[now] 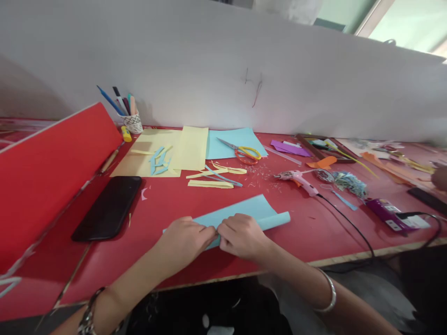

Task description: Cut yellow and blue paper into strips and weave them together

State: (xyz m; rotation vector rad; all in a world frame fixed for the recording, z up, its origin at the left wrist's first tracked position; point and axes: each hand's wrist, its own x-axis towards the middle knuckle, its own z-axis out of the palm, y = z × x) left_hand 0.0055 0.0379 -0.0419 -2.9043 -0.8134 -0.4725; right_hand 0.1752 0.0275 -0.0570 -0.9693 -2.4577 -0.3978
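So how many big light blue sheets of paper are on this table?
2 that I can see: a partly rolled sheet under the left hand and right hand, and a flat sheet near the wall, partly beneath the scissors. More could be stacked underneath.

In grip: plain lt-blue part-rolled paper sheet (254,208). Under grip: red smooth tabletop (153,209). Beyond grip: pale-yellow flat paper sheets (191,149); metal scissors (237,148) w/ yellow + orange-red looped handles. L of grip: blk rectangular phone (108,209); farther L, white cup (133,123) w/ dk crisscross pattern. R of grip: pink plastic glue gun (292,175); farther R, purple socket box (386,214).
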